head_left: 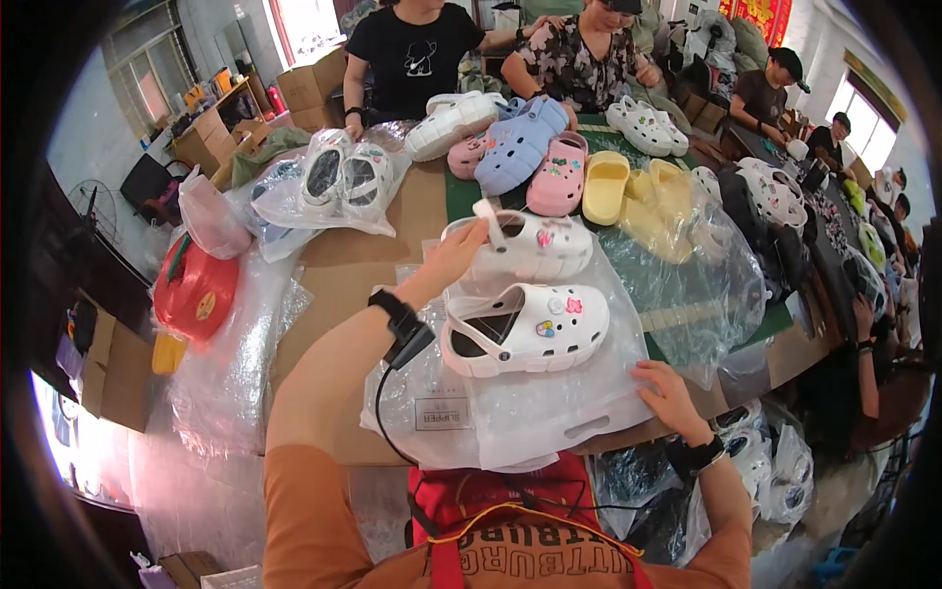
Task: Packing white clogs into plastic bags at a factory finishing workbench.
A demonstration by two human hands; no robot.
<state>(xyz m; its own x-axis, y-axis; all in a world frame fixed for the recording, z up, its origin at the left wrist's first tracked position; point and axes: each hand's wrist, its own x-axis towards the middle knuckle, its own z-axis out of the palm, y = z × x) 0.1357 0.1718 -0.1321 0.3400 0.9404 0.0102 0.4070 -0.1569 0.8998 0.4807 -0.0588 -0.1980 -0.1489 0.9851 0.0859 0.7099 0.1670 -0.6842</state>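
From the head camera, the left hand (453, 257) has its fingers closed on the heel of a white clog (535, 245) lying on the table (339, 275). A second white clog (525, 329) sits just in front on a clear plastic bag (520, 417). The right hand (667, 393) presses flat, fingers spread, on the bag's edge.

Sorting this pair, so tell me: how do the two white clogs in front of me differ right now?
The near clog lies free on the clear bag; the far clog is touched at its heel by the left hand. The near clog's strap is down behind its heel; the far clog's strap stands raised. The right hand rests on the bag beside the near clog. Both are white with small coloured charms.
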